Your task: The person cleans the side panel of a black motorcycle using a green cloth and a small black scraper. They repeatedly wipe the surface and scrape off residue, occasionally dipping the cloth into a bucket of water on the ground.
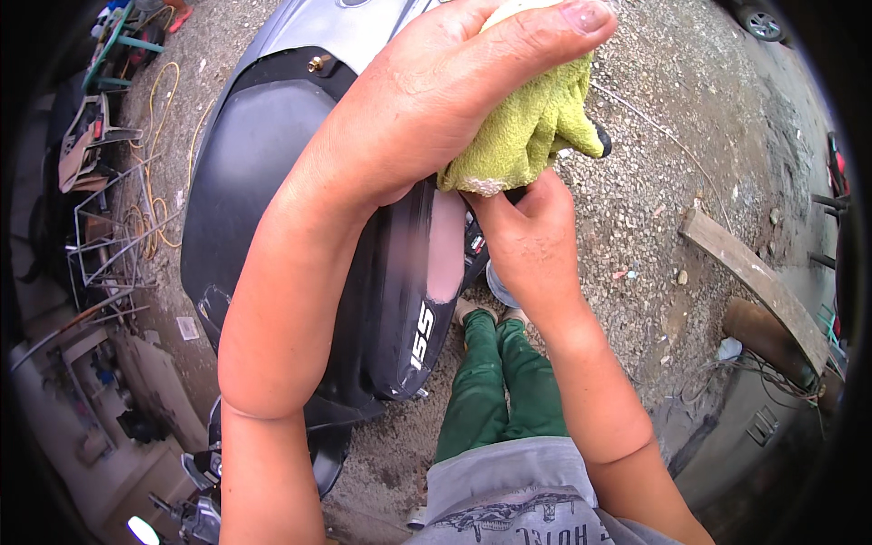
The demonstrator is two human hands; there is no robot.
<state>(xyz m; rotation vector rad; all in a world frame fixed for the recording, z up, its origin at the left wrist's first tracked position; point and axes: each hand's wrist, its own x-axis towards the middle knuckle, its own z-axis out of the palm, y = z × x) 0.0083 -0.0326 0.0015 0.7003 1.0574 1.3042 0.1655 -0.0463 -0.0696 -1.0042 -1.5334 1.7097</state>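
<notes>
My left hand (427, 100) is closed on a yellow-green cloth (522, 136), its thumb stretched along the top and its other fingers hidden. A small black tip (603, 141) pokes out at the cloth's right side; what it belongs to is covered. Just below, my right hand (536, 241) has its fingers curled up against the cloth's lower edge. Whatever they pinch is out of sight. Beneath my left forearm stands a scooter (272, 136) with a black seat and dark body. Its side panel bears a pale pinkish patch (445, 245), close to my right hand.
Gravel ground (636, 209) surrounds the scooter. A long wooden plank (754, 277) lies to the right, beside tangled wires (763, 368). On the left are a yellow hose (150, 218) and a thin metal frame (109, 245). My legs in green trousers (495, 381) stand close to the scooter.
</notes>
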